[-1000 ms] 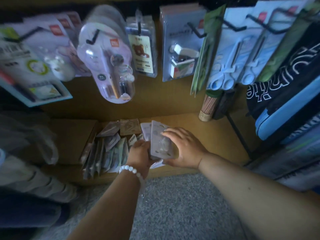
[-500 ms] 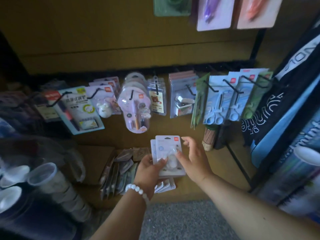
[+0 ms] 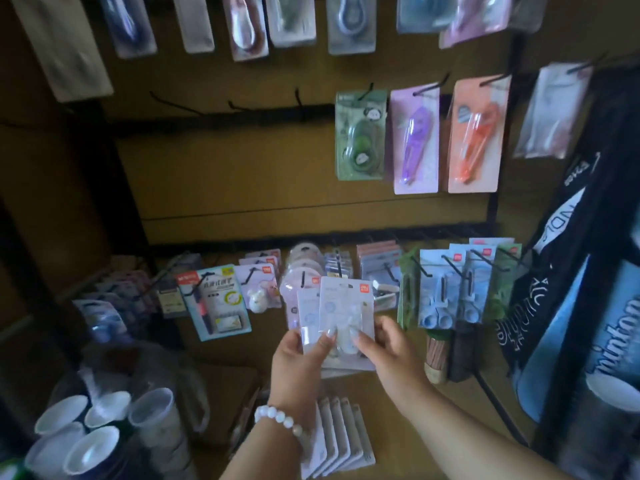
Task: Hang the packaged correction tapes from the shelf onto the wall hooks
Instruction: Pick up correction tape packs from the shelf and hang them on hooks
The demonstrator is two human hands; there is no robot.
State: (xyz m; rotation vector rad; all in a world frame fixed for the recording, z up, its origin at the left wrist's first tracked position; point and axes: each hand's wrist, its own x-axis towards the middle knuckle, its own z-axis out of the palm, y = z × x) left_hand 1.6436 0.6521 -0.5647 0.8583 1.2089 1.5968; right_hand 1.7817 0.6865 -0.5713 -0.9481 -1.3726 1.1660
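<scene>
Both hands hold a small stack of pale blue packaged correction tapes (image 3: 341, 310) upright in front of the wall. My left hand (image 3: 299, 363) grips the stack from below left, thumb on its front. My right hand (image 3: 389, 351) pinches the front pack at its lower right edge. More packs of the same kind (image 3: 341, 434) lie fanned on the shelf under my left wrist. Three bare black wall hooks (image 3: 298, 102) stick out from a rail at upper middle. Green, purple and orange correction tapes (image 3: 415, 140) hang to their right.
A lower row of hooks carries scissors (image 3: 450, 289), staplers and other stationery packs. Stacked plastic cups (image 3: 93, 431) in a bag stand at lower left. A dark bag and blue boxes (image 3: 588, 323) crowd the right side. A bundle of sticks (image 3: 438, 355) stands beside my right hand.
Both hands have lifted the stack of packs from the shelf up in front of the wall. My view has tilted upward, bringing the upper rows of hooks and hanging tapes into sight.
</scene>
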